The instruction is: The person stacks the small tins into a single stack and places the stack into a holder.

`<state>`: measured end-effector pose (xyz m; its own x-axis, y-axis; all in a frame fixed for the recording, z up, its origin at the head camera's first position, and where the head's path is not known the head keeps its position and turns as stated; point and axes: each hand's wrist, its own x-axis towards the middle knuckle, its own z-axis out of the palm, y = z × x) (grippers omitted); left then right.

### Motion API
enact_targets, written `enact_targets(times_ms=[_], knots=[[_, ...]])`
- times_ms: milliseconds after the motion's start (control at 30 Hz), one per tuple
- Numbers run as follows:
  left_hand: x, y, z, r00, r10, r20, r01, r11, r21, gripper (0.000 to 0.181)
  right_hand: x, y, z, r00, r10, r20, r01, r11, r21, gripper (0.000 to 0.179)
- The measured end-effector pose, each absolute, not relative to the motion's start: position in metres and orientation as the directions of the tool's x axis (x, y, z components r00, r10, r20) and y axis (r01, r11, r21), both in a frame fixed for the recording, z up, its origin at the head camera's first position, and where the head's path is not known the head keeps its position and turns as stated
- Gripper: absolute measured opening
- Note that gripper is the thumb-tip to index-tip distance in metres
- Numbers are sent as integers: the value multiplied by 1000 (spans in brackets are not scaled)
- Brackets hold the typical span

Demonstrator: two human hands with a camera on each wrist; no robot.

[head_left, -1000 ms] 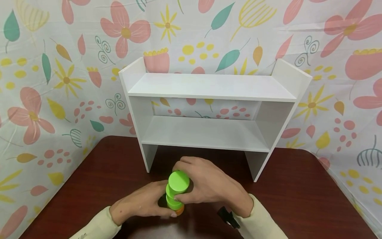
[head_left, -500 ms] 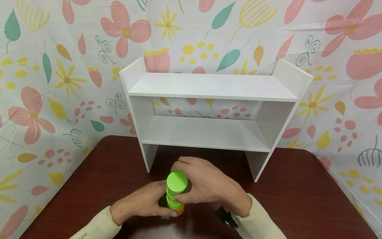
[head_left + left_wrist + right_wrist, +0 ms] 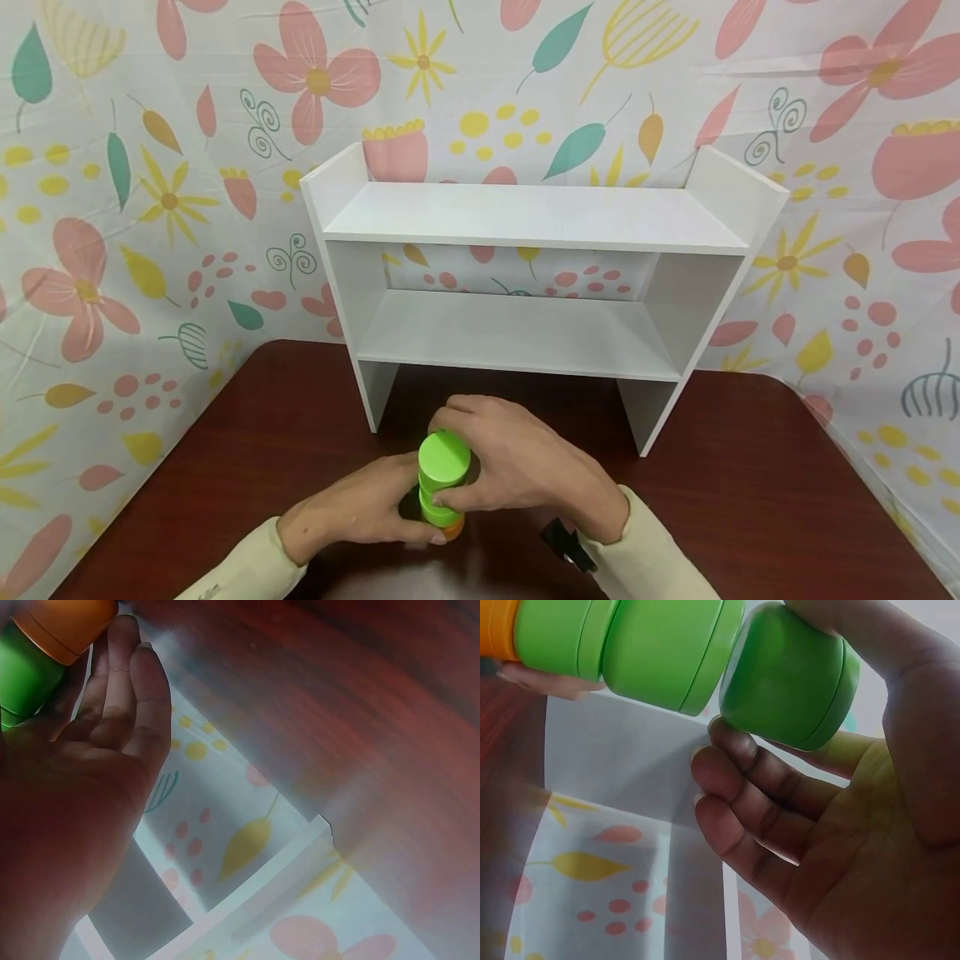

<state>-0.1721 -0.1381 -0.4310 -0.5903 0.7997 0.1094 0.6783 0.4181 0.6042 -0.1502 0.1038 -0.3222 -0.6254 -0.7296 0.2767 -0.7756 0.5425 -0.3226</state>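
Observation:
A stack of small round jars stands upright on the dark wooden table (image 3: 300, 442): an orange jar (image 3: 453, 529) at the bottom, two green jars (image 3: 664, 656) above it. My right hand (image 3: 517, 458) pinches another green jar (image 3: 444, 457) between thumb and fingers at the top of the stack. That jar leans slightly against the line of the stack in the right wrist view; whether it rests fully on the jar below I cannot tell. My left hand (image 3: 367, 504) cups the lower part of the stack, thumb at the front by the orange jar, fingers behind it.
A white two-tier shelf (image 3: 517, 333) stands on the table just behind the hands. Flower-patterned cloth (image 3: 150, 275) hangs behind and at both sides. A black strap piece (image 3: 566, 546) sits at the right sleeve.
The top green jar has shifted slightly left with my right hand, coming more in line with the stack. My left hand has stayed in place.

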Motion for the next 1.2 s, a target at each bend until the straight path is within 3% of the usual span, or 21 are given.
enact_targets(times_ms=[1200], knots=[[-171, -139, -433, -592, 799, 105, 673, 418, 610, 52, -154, 101, -327, -635, -733, 245, -763, 546, -345, 41]])
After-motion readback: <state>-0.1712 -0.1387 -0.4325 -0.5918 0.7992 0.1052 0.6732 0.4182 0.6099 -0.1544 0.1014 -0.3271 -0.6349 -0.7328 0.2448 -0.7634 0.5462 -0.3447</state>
